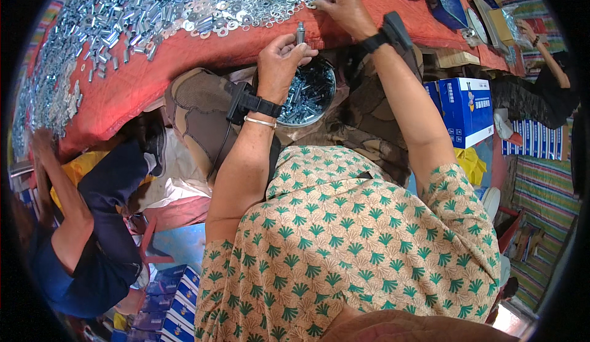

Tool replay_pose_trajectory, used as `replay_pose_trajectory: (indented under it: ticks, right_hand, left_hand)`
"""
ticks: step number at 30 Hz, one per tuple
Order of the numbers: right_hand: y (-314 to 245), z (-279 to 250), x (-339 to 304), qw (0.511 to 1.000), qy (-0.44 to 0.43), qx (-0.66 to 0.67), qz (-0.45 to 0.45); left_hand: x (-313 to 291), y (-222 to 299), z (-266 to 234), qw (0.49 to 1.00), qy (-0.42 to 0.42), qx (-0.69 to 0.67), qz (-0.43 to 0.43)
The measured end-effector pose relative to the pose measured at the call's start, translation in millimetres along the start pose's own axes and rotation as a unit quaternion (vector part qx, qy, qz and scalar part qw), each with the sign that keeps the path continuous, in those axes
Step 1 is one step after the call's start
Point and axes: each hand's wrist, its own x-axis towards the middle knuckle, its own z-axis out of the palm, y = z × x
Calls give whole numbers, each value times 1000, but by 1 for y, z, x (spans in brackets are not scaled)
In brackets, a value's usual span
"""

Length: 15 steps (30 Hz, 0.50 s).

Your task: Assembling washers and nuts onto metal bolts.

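My left hand (279, 64) is closed around a sleeve anchor bolt (300, 33), held upright with its tip above the thumb and fingers. Just to the right, at the table's edge, my right hand (348, 11) is pinched over the spread of small rings; a small washer (312, 6) appears at its fingertips. Flat washers (222, 32) and nuts lie loose on the red cloth (178, 47), with metal sleeves (110, 35) heaped farther left. Below my left hand, between my knees, a round bowl (332, 99) holds many dark metal bolts.
A co-worker (92, 231) sits at the left with hands at the pile. Another person's hand (527, 31) shows at the far right. A blue tray (447, 3) lies at the back right. Blue-and-white cartons (470, 105) stand beside my right arm, and more boxes (169, 305) at lower left.
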Motion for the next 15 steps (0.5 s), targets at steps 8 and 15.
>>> replay_pose_trajectory:
  ticks: [8,15]
  right_hand:
    - [-33,-14,-32,958,-188,216,-7]
    - [-32,-21,-41,964,-164,205,-31]
  left_hand:
    - [0,-2,0,1000,-4,12,-14]
    - [-3,6,-1,994,-19,102,-28]
